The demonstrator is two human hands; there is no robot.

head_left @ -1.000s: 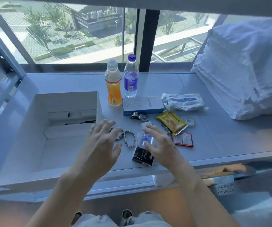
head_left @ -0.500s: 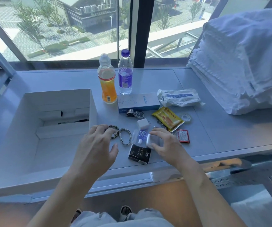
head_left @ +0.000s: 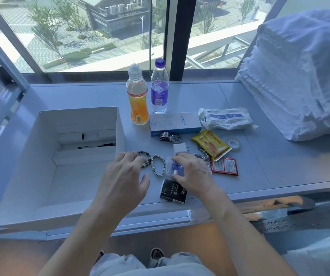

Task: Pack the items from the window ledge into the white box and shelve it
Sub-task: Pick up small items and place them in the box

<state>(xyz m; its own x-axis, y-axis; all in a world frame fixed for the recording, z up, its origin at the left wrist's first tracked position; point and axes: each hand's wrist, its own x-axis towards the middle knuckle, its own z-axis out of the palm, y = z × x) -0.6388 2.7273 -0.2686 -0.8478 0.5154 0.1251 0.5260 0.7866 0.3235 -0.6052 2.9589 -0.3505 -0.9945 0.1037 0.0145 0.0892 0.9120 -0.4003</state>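
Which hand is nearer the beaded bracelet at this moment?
Left. The left hand has its fingertips on the beaded bracelet, beside the white box. The right hand is off to the bracelet's right, fingers curled round a small clear packet.

Your left hand (head_left: pixel 123 176) rested on a beaded bracelet (head_left: pixel 145 158) beside the open white box (head_left: pixel 46 166), your right hand (head_left: pixel 195 174) gripped a small clear-wrapped blue item (head_left: pixel 175 166), bottles behind.

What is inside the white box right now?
The white box holds smaller white cartons along its far wall with dark gaps between them; its near floor is bare. Anything beneath those cartons is hidden.
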